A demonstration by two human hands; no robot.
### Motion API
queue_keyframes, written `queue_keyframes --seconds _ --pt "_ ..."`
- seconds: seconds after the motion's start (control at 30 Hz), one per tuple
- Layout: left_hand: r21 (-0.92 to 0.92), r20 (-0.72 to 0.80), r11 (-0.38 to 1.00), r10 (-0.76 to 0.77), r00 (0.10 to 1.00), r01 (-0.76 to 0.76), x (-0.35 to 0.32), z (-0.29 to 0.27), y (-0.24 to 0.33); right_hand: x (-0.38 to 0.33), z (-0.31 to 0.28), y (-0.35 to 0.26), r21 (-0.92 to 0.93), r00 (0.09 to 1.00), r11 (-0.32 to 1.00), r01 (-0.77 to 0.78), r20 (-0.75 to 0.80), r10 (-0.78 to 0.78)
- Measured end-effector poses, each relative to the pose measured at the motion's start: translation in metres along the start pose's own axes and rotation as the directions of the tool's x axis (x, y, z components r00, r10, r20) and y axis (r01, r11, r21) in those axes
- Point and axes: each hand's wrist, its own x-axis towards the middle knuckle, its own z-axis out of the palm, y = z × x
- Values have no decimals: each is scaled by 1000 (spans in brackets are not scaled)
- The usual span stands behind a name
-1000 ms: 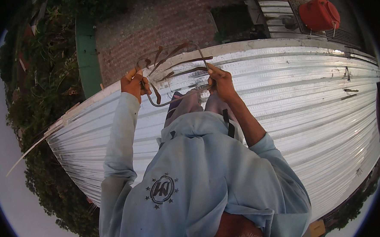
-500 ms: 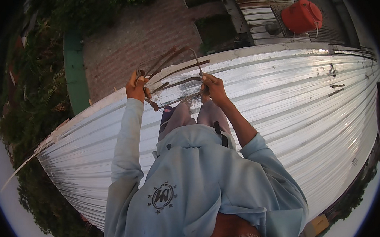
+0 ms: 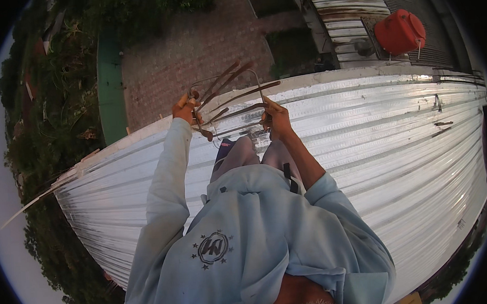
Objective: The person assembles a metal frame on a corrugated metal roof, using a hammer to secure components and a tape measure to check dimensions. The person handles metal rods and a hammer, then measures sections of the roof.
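Both my hands hold a rusty frame of bent metal rods and brown strips [image 3: 262, 87] out in front of me, over the far edge of the shiny roof. My left hand [image 3: 184, 109] has its fingers closed around the frame's left side, where several pieces meet. At the right side, my right hand [image 3: 276, 119] grips the frame near a strip's end, fingers curled. A thin rod bends across the far side between the hands, and several strips slant loosely across the middle. My knees [image 3: 243, 152] show just below the frame.
Ribbed silvery metal roofing [image 3: 365, 162] lies under me, bounded by a pale ledge [image 3: 306, 81]. Beyond and below the ledge is a brick-paved yard [image 3: 167, 62] with a green wall [image 3: 109, 87]. A red water tank [image 3: 399, 32] stands at the far right. Trees [image 3: 48, 107] fill the left.
The whole view has shifted slightly, so the roof edge, tank and yard appear a little right and lower. Both hands keep their hold on the metal frame.
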Motion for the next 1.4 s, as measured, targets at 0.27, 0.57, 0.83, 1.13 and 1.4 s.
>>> queue_keyframes --seconds 0.27,0.57,0.83,1.13,1.4 --pt "58 15 993 -99 995 98 41 -15 -17 28 17 37 -160 989 987 -2 -146 -21" --pt "357 65 768 547 835 -531 147 -35 -68 21 48 38 -330 972 936 122 -149 -179" --pt "248 76 861 440 895 -444 148 -39 -82 36 40 28 -525 993 851 2 -97 -62" --pt "125 11 857 504 864 -501 105 -26 -71 112 28 29 -461 964 847 264 88 -252" --pt "50 -48 870 492 869 -490 123 -22 -84 106 60 44 -150 998 987 58 -15 -61"
